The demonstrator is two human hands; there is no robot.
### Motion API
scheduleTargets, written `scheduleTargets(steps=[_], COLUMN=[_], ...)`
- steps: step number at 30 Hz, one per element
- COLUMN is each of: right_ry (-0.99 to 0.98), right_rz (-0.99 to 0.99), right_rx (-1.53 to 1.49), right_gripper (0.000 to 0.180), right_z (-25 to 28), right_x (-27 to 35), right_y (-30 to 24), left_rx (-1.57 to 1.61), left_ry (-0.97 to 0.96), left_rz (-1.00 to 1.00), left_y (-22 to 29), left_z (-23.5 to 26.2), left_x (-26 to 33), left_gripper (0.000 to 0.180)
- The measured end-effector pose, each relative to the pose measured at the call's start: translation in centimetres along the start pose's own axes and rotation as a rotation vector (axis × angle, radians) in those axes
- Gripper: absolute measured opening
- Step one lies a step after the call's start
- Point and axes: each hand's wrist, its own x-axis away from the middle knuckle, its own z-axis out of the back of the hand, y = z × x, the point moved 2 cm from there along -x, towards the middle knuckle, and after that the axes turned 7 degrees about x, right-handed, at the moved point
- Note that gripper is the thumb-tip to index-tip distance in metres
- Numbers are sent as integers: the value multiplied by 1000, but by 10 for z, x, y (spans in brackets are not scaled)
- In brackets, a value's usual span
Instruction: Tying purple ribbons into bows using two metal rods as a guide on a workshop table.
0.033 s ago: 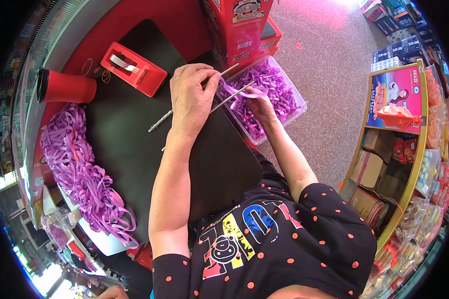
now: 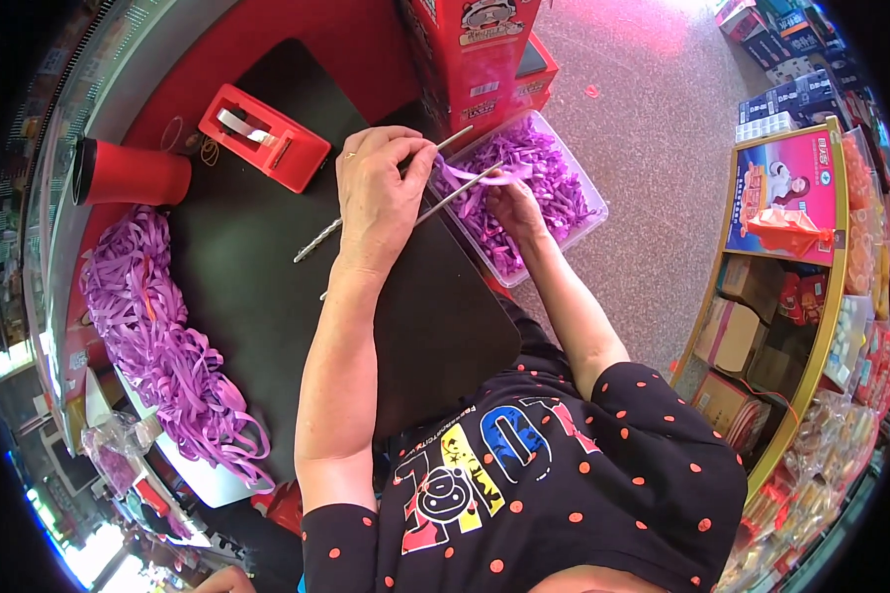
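Observation:
My left hand (image 2: 381, 188) is over the dark tabletop, its thumb and fingers closed on a thin metal rod (image 2: 316, 242) with a twisted lower end. A second, smooth-looking metal rod (image 2: 455, 195) runs alongside, partly hidden under the left wrist. A purple ribbon (image 2: 494, 179) stretches across the rods near their far ends. My right hand (image 2: 516, 211) pinches this ribbon, with its fingertips partly hidden. Beneath that hand stands a clear plastic box (image 2: 595, 215) full of short purple ribbon pieces (image 2: 564, 178).
A long heap of purple ribbon (image 2: 168, 336) lies along the table's left side. Behind it are a red cup (image 2: 133, 173) and a red tape dispenser (image 2: 265, 136). A tall red carton (image 2: 480, 59) rises beyond the box. At right stands a goods shelf (image 2: 761, 326).
My right hand has shifted slightly down and toward me, and the ribbon at its fingers lies a little differently. My left hand and the rods have stayed in place.

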Motion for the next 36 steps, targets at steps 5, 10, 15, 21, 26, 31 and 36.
scheduleTargets(steps=[5,10,15,21,26,31,36], right_ry=[352,368,312,229,-28,-27,-8], right_rz=[-137,8,-19,249,506,333,421], right_rx=[575,1262,1405,1490,1516,1419,1482], right_gripper=[18,26,22,10,7,19,19], right_z=[-11,3,6,-5,0,19,17], right_x=[-4,0,18,34,70,110,176], right_y=[4,18,21,14,13,12,-11], left_rx=[-8,-1,-1,-6,-2,-6,-21], left_ry=[3,9,1,2,-7,-16,-3], left_rz=[11,-4,1,-2,8,6,-14], left_y=[1,0,0,-2,-3,-5,-6], left_z=[1,0,0,0,-1,-2,-3], left_x=[1,0,0,1,2,1,1], left_gripper=[12,12,11,12,13,14,16])
